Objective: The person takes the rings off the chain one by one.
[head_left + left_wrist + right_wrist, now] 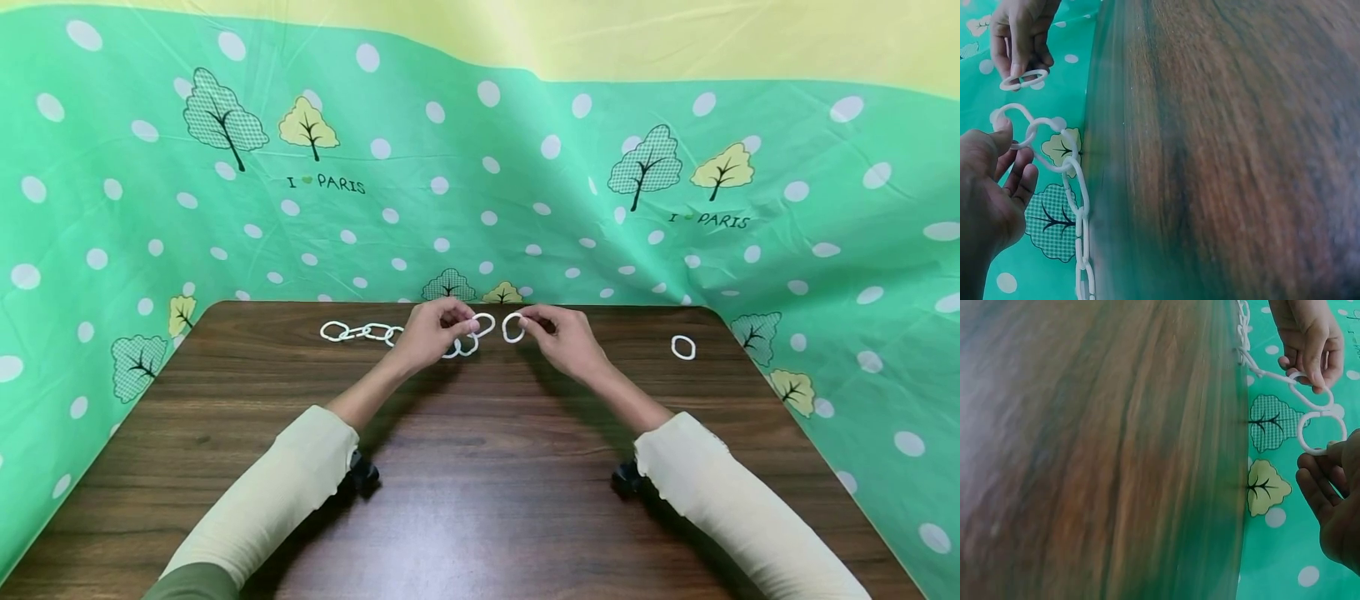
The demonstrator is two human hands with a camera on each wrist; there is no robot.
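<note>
My left hand [435, 335] pinches the end link of a white plastic chain [1082, 231] between thumb and fingers. The rest of the chain hangs from that link and trails left along the far part of the table, partly hidden behind the hand in the head view. My right hand [564, 335] pinches a separate white ring [513, 327] by its right side. In the head view a small gap shows between this ring and the chain's end link [485, 324]. Both hands are raised near the table's far edge, facing each other.
One more loose white link [683, 347] lies on the right side of the brown wooden table [495, 467]. A green dotted cloth [465, 150] with printed trees stands behind the table and along its sides.
</note>
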